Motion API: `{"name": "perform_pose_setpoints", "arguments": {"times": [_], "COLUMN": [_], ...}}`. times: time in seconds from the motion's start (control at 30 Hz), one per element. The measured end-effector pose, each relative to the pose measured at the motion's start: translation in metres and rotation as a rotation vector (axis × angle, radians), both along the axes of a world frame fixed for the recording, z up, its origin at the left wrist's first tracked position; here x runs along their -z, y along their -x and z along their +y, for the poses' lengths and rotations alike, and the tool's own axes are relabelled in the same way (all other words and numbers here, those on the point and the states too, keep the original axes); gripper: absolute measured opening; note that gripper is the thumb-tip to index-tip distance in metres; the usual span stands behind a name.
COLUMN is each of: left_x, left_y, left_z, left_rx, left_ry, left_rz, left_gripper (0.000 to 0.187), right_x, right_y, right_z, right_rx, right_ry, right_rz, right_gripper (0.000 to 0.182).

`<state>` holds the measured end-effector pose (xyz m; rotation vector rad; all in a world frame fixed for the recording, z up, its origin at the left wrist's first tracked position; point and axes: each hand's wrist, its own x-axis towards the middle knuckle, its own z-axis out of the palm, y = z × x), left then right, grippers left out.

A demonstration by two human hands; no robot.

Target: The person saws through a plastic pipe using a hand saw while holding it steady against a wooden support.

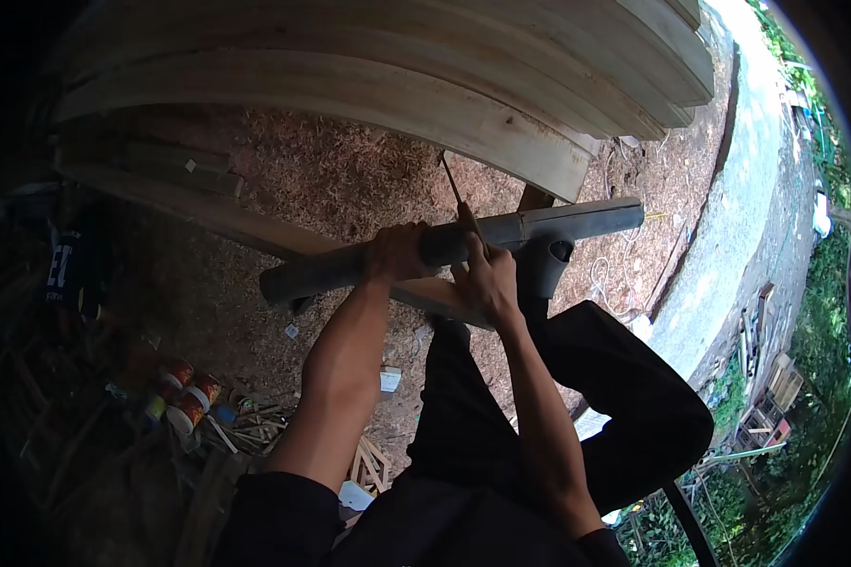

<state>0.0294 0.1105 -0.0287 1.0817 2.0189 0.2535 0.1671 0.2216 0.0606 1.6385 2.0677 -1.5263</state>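
Note:
A dark grey plastic pipe (581, 219) lies slantwise across a wooden beam (440, 295), with a lengthwise line along its right part and a ring-like line near its middle. My left hand (397, 253) is wrapped over the pipe left of its middle. Just right of that, my right hand (490, 279) is closed around the handle of a handsaw (454, 184). Its narrow blade is seen almost edge-on, pointing up and away past the pipe; its teeth cannot be made out. A dark shoe (539, 269) is raised against the pipe's near side.
Long stacked planks (501, 118) stretch overhead across the far side. Wood shavings (340, 180) cover the ground. At lower left are red tins (194, 397) and scrap wood (255, 425); a person in a dark shirt (66, 269) is at far left. A concrete strip (728, 236) runs along the right.

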Motion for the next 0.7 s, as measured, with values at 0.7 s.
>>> {"name": "perform_pose_setpoints", "arguments": {"times": [0.7], "left_x": [-0.012], "left_y": [0.000], "left_z": [0.003], "left_rx": [0.001], "left_ry": [-0.011], "left_rz": [0.057], "left_gripper": [0.073], "right_x": [-0.136], "right_y": [-0.122], "right_z": [-0.053], "right_rx": [0.195], "right_ry": [0.162], "right_rz": [-0.132], "right_gripper": [0.051]}}
